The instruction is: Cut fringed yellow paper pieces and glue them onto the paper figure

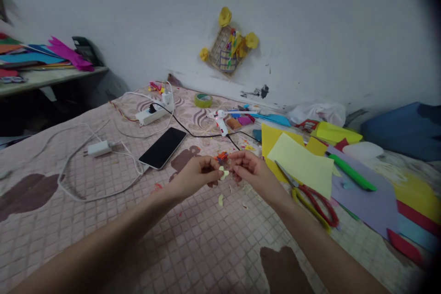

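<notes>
Head view: a small paper shape (223,173) in a light pinch

Thumb and finger of the left hand (205,172) are pressed together on one side of the pale paper shape, which sticks out toward the right hand (253,172); so slight a hold probably spares it creasing and leaves most of it free. The right hand faces it closely, fingers curled; whether its tips touch the paper cannot be told. Both hands are over the middle of the worktop (193,248), likely to keep the piece in plain sight.

Just nearer the person lies a pale scrap (221,200). Toward the wall edge is a glue gun (222,126), its handle turned to the person, which should suit reaching. A black cord (200,136) runs toward it from the power strip (153,111) near the far left corner. A phone (163,148) lies left of the hands. Toward the right edge, scissors (299,188) rest beside the right forearm, blades on a pale yellow sheet (303,163), handles toward the person, perhaps for easy pickup. Farther right, a green cutter (353,173) lies on a purple sheet (361,206).
</notes>
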### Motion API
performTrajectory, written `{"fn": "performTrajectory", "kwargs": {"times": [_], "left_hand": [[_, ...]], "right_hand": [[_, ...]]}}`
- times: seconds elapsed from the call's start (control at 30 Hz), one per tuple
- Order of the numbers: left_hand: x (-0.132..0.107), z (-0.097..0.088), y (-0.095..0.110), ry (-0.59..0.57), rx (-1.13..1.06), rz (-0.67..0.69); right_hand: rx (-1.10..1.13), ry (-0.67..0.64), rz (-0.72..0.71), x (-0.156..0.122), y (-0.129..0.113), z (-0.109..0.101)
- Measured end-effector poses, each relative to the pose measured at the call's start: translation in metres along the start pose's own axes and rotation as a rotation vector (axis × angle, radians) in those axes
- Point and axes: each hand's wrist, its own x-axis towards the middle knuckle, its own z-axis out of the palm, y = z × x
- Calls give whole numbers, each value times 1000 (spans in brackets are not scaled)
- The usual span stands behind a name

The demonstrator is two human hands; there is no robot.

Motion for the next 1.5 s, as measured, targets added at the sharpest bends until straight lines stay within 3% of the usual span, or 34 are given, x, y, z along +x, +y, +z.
{"fn": "performTrajectory", "kwargs": {"times": [0.43,0.83,1.37,1.5], "left_hand": [[-6,-4,3,21,-51,3],[-8,-5,-4,55,-58,-8],[-12,-3,-2,33,-22,15],[-14,0,-2,42,-93,-48]], "right_hand": [[-70,-72,10,1,1,15],[40,-123,61,-5,0,17],[71,-100,93,-4,-1,20],[79,-93,67,-8,0,20]]}}
